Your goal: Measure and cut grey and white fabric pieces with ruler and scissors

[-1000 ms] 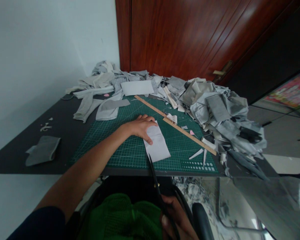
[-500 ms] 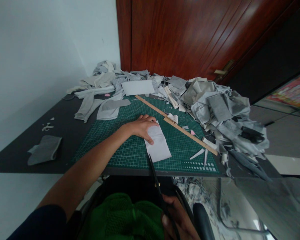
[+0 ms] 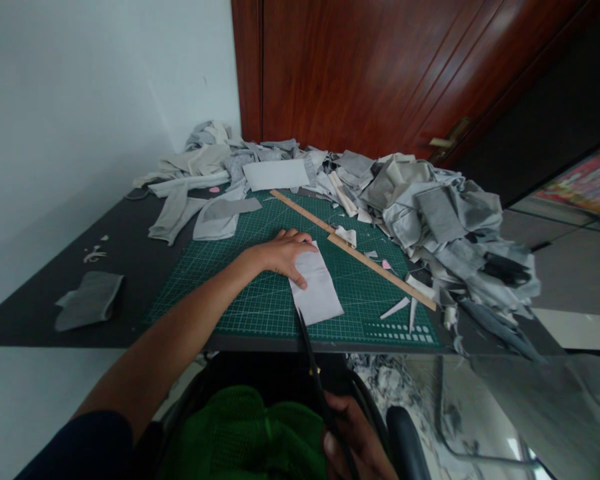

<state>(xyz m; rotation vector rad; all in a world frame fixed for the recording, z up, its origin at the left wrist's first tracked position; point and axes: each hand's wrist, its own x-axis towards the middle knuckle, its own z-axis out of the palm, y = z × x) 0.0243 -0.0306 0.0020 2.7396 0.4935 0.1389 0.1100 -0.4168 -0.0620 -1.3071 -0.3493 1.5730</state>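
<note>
My left hand lies flat, fingers spread, over the upper left part of a pale fabric piece. This piece rests on the green cutting mat. In my right hand, low in the view, are black scissors held by the handles. Their blades look closed or nearly so, and the tip meets the fabric's lower left edge. Part of the handles is hidden by my fingers. A wooden ruler lies slanted on the mat, right of the fabric.
Heaped grey and cream fabric scraps line the back and right. A white rectangular sheet lies at the back. On the left is a folded grey cloth. Thin white offcuts lie near the mat's right corner. A chair armrest stands below.
Almost nothing differs. My right hand and the scissors have shifted very slightly; my left hand and the fabric stay in place.
</note>
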